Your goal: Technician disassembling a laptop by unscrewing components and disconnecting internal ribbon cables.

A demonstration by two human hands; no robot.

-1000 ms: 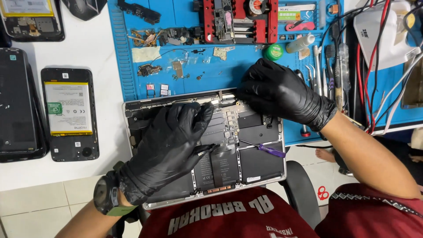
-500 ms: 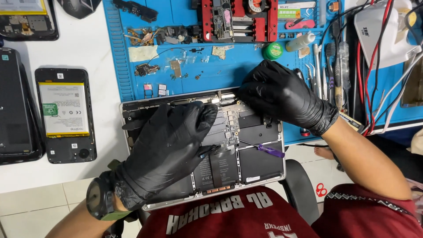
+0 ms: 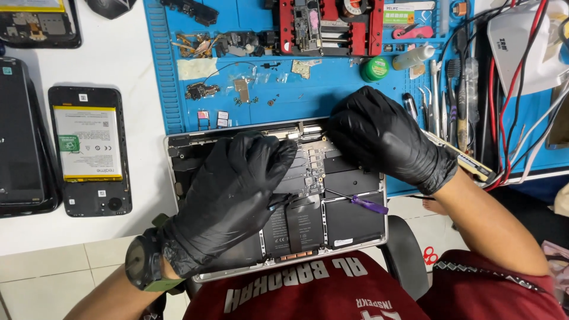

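Observation:
An opened silver laptop point(image 3: 355, 234) lies bottom-up at the table's front edge, its black batteries and logic board exposed. My left hand point(image 3: 237, 195), in a black glove, rests spread over the laptop's left half, fingertips near the board at the hinge. My right hand point(image 3: 385, 139), also gloved, presses down on the laptop's upper right corner with fingers curled; whether it grips anything is hidden. A small screwdriver with a purple handle point(image 3: 367, 204) lies on the right battery, untouched.
A blue work mat point(image 3: 308, 89) carries small parts, screws and a green round tin point(image 3: 375, 69). A red holding fixture point(image 3: 332, 26) stands at the back. Tweezers and tools point(image 3: 444, 101) lie right, with red and black cables point(image 3: 504, 118). Opened phones point(image 3: 88, 148) lie left.
My left hand has slid a little up and right over the laptop. The right hand stays at the upper right corner. The view has shifted slightly.

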